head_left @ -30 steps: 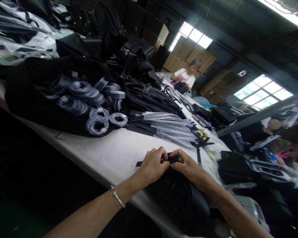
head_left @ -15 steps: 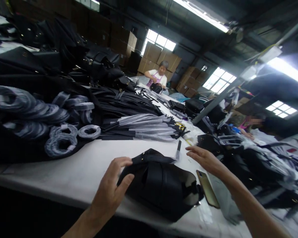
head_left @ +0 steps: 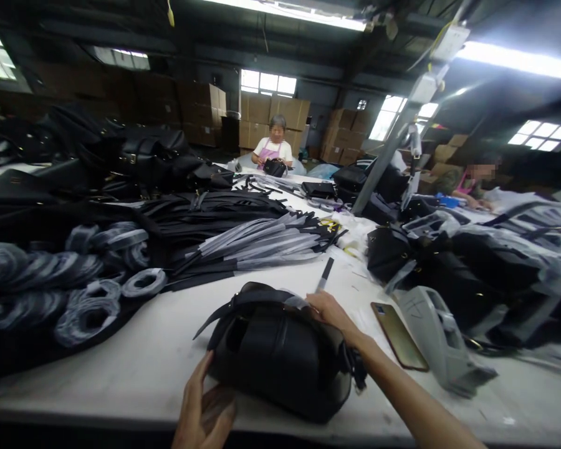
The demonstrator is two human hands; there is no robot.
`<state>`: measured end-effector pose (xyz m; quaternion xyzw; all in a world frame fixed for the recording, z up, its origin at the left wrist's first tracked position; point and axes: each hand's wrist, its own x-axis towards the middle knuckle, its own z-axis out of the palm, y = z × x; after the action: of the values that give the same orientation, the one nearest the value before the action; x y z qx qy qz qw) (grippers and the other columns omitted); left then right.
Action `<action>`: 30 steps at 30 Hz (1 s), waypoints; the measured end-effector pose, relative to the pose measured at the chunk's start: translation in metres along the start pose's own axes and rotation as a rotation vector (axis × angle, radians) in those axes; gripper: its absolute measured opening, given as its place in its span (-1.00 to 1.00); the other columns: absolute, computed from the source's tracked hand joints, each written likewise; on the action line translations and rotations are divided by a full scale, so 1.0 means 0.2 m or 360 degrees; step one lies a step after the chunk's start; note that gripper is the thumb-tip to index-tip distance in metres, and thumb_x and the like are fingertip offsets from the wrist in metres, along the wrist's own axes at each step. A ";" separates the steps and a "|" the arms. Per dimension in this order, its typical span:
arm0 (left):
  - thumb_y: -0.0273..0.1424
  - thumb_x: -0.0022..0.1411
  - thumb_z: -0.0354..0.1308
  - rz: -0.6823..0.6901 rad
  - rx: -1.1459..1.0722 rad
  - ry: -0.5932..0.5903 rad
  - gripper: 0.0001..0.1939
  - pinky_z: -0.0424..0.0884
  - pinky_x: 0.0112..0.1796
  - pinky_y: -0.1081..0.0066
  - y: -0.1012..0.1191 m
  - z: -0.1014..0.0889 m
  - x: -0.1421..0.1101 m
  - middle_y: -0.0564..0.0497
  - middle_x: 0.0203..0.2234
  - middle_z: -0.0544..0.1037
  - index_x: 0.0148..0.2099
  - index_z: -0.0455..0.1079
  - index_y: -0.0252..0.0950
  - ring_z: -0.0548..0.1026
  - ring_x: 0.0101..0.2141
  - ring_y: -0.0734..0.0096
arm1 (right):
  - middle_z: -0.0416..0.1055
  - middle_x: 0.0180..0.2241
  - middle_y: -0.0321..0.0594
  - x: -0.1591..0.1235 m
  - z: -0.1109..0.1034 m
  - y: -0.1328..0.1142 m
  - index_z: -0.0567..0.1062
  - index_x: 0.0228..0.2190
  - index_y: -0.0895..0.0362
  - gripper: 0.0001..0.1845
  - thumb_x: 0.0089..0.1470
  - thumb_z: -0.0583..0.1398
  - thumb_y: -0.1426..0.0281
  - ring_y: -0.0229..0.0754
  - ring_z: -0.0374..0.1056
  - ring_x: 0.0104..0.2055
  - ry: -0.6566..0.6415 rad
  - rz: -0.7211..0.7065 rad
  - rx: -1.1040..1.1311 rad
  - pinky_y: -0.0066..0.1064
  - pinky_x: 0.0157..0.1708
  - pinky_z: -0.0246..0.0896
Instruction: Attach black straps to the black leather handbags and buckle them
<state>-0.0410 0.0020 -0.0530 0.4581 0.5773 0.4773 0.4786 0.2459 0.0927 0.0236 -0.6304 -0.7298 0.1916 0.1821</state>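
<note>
A black leather handbag [head_left: 280,358] lies on the white table [head_left: 135,368] right in front of me. My left hand [head_left: 206,411] is at the bag's near left corner, palm showing and fingers stretched against its side. My right hand [head_left: 330,310] reaches over the top, fingers curled on the bag's far upper rim beside a plastic-wrapped strap end. A loose black strap [head_left: 325,274] lies just beyond that hand.
A phone [head_left: 399,344] and a grey tape dispenser [head_left: 442,349] lie to the right of the bag. Coiled wrapped straps [head_left: 86,315] sit on the left, and a bundle of long straps [head_left: 252,243] lies behind. Black bags [head_left: 453,268] crowd the right. One person [head_left: 273,146] works at the far end, another [head_left: 477,184] at the right.
Both hands left the small strap piece and spread apart, then came down on the black bag, the left at its near corner and the right on its top. The view swung right.
</note>
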 end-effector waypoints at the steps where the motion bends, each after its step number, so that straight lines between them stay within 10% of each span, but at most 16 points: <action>1: -0.06 0.05 0.19 -0.0048 -0.0042 -0.0030 -0.20 0.55 -0.17 0.28 0.01 0.02 0.03 -0.10 0.22 0.21 0.29 0.01 -0.09 0.50 -0.06 0.11 | 0.55 -0.32 -0.19 -0.01 0.01 -0.04 0.53 -0.42 0.08 -0.79 0.15 0.10 0.44 -0.04 0.38 -0.10 0.0012 0.0008 -0.0009 -0.14 0.13 0.00; 8: -0.12 0.03 0.25 0.0206 -0.0154 -0.0306 -0.25 0.36 0.05 0.15 0.18 0.20 0.45 -0.22 0.16 0.32 0.22 0.17 -0.28 0.34 0.12 -0.01 | 0.48 -0.38 -0.15 -0.02 0.06 -0.25 0.43 -0.35 0.08 -0.74 0.27 -0.01 0.31 -0.09 0.37 -0.33 0.0220 0.0235 0.0044 -0.35 -0.29 0.11; 18: -0.45 -0.03 0.23 0.0153 -0.0170 -0.0586 -0.70 0.45 -0.10 0.24 0.36 0.43 0.95 -0.13 -0.16 0.58 -0.16 0.48 -0.32 0.51 -0.11 0.15 | 0.48 -0.46 -0.22 0.04 0.08 -0.14 0.36 -0.52 0.09 -0.70 0.20 -0.01 0.31 -0.14 0.39 -0.33 0.0338 0.0540 0.0407 -0.39 -0.33 0.20; 25: -0.25 0.12 0.17 0.0053 -0.0156 -0.0407 -0.64 0.52 -0.25 0.30 0.34 0.27 0.83 -0.18 -0.08 0.51 -0.06 0.41 -0.33 0.51 -0.11 0.18 | 0.45 -0.62 -0.29 -0.10 -0.06 -0.15 0.36 -0.52 0.11 -0.65 0.15 0.02 0.16 -0.22 0.40 -0.58 0.0255 0.0585 0.0778 -0.45 -0.53 0.23; 30: -0.20 0.27 0.05 0.0525 -0.0102 0.0063 -0.71 0.46 -0.19 0.32 0.44 0.11 0.47 -0.05 -0.26 0.52 -0.09 0.38 -0.29 0.50 -0.22 0.29 | 0.40 -0.66 -0.33 -0.22 -0.28 -0.27 0.46 -0.34 0.17 -0.59 0.09 0.12 0.06 -0.36 0.19 -0.75 0.0122 0.0603 0.1543 -0.55 -0.73 0.04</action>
<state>-0.0251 0.1077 0.0210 0.5218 0.4880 0.5764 0.3967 0.2354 0.0453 0.0986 -0.6013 -0.4233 0.5138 0.4418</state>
